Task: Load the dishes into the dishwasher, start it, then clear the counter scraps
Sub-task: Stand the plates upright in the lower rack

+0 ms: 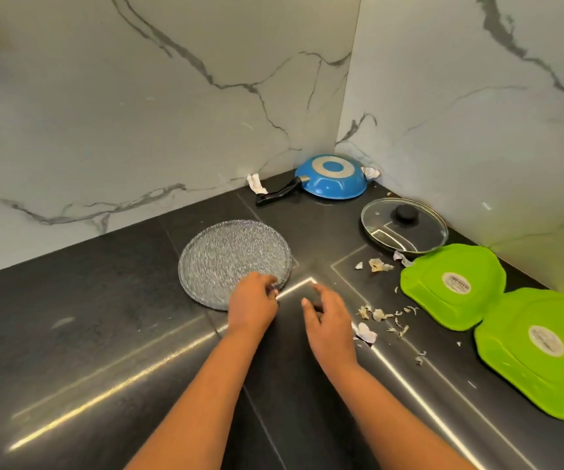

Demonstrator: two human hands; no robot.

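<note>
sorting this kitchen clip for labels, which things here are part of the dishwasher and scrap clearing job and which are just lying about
Part of the job:
- round textured glass plate, gripped at its near rim by the left hand
- upside-down blue frying pan
- round glass pot lid
- two upturned green plastic dishes
- papery peel scraps
- right hand, holding nothing

Just lying about:
- crumpled white paper by the wall
</note>
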